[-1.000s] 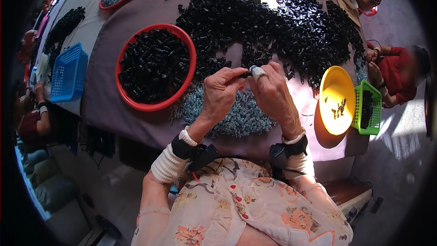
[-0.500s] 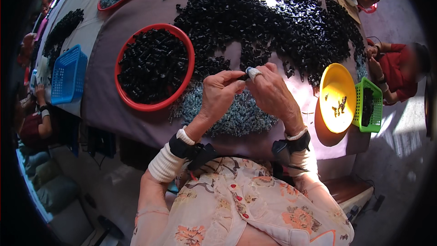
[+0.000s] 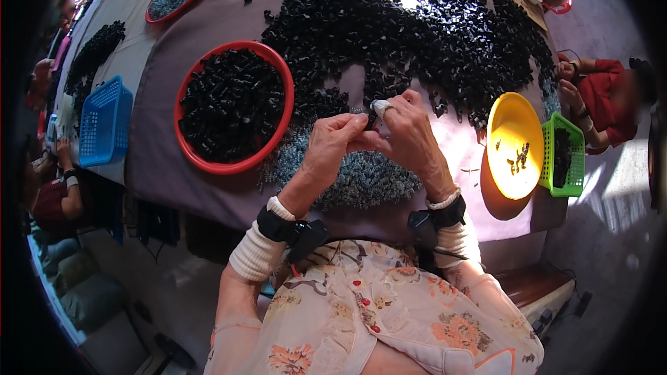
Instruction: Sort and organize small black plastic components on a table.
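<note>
My left hand (image 3: pixel 331 144) and my right hand (image 3: pixel 417 137) meet over the table, fingertips pinched together and touching. What sits between them is too small and covered to make out. A whitish wrap (image 3: pixel 381 107) covers a finger of my right hand. Just below my hands lies a heap of small grey-blue, spring-like pieces (image 3: pixel 368 179). Beyond them spreads a large pile of small shiny black plastic pieces (image 3: pixel 333 24). To the left of my left hand, a red round tub (image 3: pixel 290 107) is filled with the same black pieces.
On the right, a yellow basin (image 3: pixel 511 112) holds a few dark pieces, beside a green basket (image 3: pixel 574 167). A blue basket (image 3: pixel 104 121) stands left; a red bowl (image 3: pixel 161 19) of grey-blue pieces lies far left. People in red (image 3: pixel 611 101) sit at both sides.
My hands have drawn closer together, and my left fingers have moved right against my right ones. A small black piece that showed between the fingertips is now hidden.
</note>
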Action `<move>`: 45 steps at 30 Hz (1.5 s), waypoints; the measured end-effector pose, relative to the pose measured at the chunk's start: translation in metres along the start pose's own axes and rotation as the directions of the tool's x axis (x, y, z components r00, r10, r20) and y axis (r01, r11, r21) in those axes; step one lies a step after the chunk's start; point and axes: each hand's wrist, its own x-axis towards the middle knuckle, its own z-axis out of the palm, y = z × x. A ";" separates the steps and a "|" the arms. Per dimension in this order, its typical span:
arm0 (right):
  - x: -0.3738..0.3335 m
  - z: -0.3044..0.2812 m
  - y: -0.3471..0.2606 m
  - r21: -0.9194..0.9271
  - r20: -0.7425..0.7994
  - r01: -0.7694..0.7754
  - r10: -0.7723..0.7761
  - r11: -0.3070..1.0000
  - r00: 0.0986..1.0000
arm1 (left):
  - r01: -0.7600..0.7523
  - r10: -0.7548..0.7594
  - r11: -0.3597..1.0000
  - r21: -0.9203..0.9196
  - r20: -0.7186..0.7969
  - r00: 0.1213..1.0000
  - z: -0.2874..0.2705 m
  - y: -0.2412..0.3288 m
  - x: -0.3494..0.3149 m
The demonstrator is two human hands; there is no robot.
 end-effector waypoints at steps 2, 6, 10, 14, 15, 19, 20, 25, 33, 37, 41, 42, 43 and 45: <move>0.000 0.000 0.000 -0.004 0.009 -0.007 0.007 1.000 1.000 | -0.003 0.003 1.000 -0.002 0.019 1.000 -0.001 -0.001 0.001; 0.000 0.004 0.002 0.044 -0.058 -0.007 0.009 0.999 0.998 | 0.014 -0.016 0.998 0.060 0.031 0.999 -0.001 0.002 0.001; 0.002 0.010 0.003 0.118 -0.087 0.017 -0.007 0.993 0.996 | 0.019 -0.020 1.000 -0.010 -0.060 0.998 -0.004 -0.001 -0.002; -0.002 0.011 0.008 0.176 -0.112 0.059 -0.039 0.983 0.993 | 0.084 -0.084 0.996 -0.006 -0.064 0.994 -0.001 -0.003 -0.004; -0.003 0.012 0.009 0.181 -0.116 0.064 -0.043 0.981 0.992 | 0.087 -0.087 0.996 0.029 -0.012 0.996 -0.001 -0.004 -0.005; 0.000 0.013 0.002 0.175 -0.106 0.076 -0.058 0.982 0.993 | 0.086 -0.090 0.993 0.087 0.051 0.995 -0.002 0.002 -0.009; 0.001 0.013 0.001 0.168 -0.093 0.069 -0.054 0.983 0.994 | 0.086 -0.092 0.992 0.093 0.069 0.993 -0.002 0.003 -0.009; 0.005 0.014 -0.003 0.161 -0.069 0.088 -0.078 0.983 0.995 | 0.089 -0.094 0.992 0.094 0.051 0.994 -0.008 0.001 -0.013; 0.010 0.013 -0.002 0.177 -0.038 0.105 -0.100 0.979 0.994 | 0.029 -0.029 0.999 0.015 0.038 0.999 -0.012 0.001 -0.013; 0.009 -0.004 0.006 0.254 -0.074 -0.020 0.040 0.967 0.996 | -0.053 0.052 0.998 -0.019 -0.069 0.996 -0.010 0.010 -0.016; -0.010 -0.021 0.038 0.290 -0.027 -0.350 0.373 0.891 0.927 | -0.274 0.221 0.955 -0.116 -0.340 0.914 -0.034 0.027 -0.012; -0.016 -0.022 0.042 0.288 -0.028 -0.356 0.380 0.889 0.925 | -0.321 0.239 0.935 -0.149 -0.403 0.883 -0.045 0.035 -0.013; -0.023 -0.021 0.046 0.237 -0.042 -0.304 0.322 0.923 0.946 | -0.365 0.257 0.920 -0.143 -0.485 0.836 -0.058 0.041 -0.014; -0.036 -0.013 0.053 0.123 0.003 -0.268 0.270 0.955 0.963 | -0.424 0.266 0.894 -0.143 -0.593 0.760 -0.085 0.049 -0.021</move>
